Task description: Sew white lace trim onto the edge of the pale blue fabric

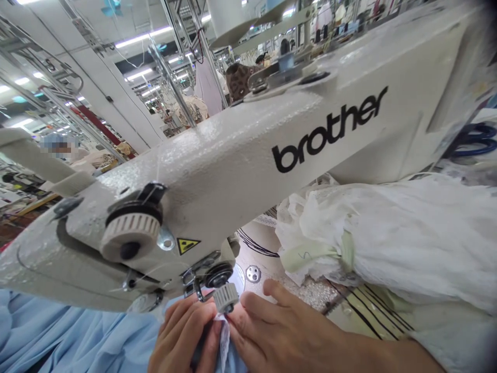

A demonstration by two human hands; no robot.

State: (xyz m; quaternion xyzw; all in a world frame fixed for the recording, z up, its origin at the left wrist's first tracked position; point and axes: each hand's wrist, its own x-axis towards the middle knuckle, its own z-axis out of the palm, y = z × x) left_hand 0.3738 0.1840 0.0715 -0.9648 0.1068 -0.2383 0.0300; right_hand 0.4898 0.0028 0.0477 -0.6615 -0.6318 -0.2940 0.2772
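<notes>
My left hand (182,331) and my right hand (272,326) meet at the bottom of the view, just under the sewing machine's presser-foot area (219,282). Between their fingers, a narrow strip of white lace (224,344) hangs down, lying on light blue fabric (66,336). Both hands pinch the lace. A small ribbed white knob (225,298) sits directly above my fingertips. The cream Brother sewing machine arm (233,176) fills the upper view and hides the needle and the stitching point.
A bundle of sheer white fabric (388,238), tied with a pale strip, lies on the machine table (306,290) to the right. Blue-handled scissors (473,140) lie beyond the machine. Co-workers (240,80) and other workstations stand in the background under overhead racks.
</notes>
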